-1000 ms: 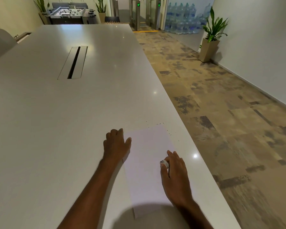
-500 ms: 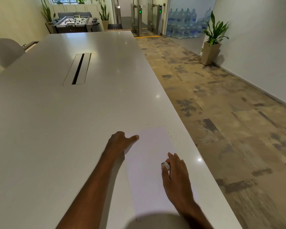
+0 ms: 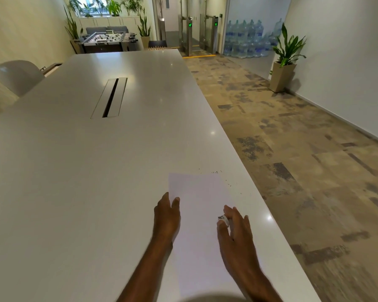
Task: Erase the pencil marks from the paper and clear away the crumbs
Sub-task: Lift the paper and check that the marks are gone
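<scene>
The sheet of paper (image 3: 202, 216) lay flat near the right edge of the long white table (image 3: 74, 182), between the two hands. The left hand (image 3: 166, 216) rested at the sheet's left edge, fingers fairly straight, tips on the paper, holding nothing. The right hand (image 3: 235, 233) lay over the sheet's right side, thumb and forefinger pinching a small pale eraser (image 3: 224, 220), the other fingers loosely extended. Dark crumbs (image 3: 216, 172) were scattered on the table beyond the fingertips, off the paper's far right corner. Further off, a tall planter (image 3: 282, 77) held a leafy plant (image 3: 289, 47), and water jugs (image 3: 247, 40) stood stacked by the wall.
</scene>
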### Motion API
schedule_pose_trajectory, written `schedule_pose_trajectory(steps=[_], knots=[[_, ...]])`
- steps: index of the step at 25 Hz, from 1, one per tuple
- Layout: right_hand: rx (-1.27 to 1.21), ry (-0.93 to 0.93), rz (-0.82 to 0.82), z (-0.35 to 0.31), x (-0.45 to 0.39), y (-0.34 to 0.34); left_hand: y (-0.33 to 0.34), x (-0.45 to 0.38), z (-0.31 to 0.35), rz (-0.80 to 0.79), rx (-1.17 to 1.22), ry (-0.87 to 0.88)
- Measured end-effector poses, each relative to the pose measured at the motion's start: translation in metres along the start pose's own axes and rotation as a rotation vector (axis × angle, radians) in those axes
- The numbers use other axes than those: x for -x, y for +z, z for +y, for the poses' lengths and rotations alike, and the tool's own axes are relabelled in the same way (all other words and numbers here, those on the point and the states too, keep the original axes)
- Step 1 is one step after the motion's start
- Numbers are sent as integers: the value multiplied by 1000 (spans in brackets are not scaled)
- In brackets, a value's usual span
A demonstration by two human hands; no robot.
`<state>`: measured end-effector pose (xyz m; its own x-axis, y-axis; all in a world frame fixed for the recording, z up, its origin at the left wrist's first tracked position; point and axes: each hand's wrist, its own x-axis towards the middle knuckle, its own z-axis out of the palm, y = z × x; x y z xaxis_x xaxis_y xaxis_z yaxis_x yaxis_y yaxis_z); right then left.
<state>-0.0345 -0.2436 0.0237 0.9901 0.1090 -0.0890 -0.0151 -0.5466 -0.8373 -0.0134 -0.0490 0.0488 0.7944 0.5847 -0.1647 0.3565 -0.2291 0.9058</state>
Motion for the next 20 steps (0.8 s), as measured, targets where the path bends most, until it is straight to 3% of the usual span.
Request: schedule_pose_trajectory(steps=[4,7,11,13,16,17,20], knots=[[-548,38,-280,-44,11,17,-4,-1,-6,-4,45,-14],[-785,163,-236,-42,-37,14,-8,-3,-13,-3,37,1],[-821,215,102,-43,-94,-14,-10,-2,-14,9,86,-40],[-867,185,65,-46,-82,-11,-10,-4,-15,2,102,-56],[-873,226,-215,-45,-54,7,-9,-6,-17,-21,124,-72],[-848,241,-212,-41,-55,10,-10,-8,-19,-26,128,-76],[-833,230,48,-34,-82,-10,-12,-7,-19,-31,190,-75]])
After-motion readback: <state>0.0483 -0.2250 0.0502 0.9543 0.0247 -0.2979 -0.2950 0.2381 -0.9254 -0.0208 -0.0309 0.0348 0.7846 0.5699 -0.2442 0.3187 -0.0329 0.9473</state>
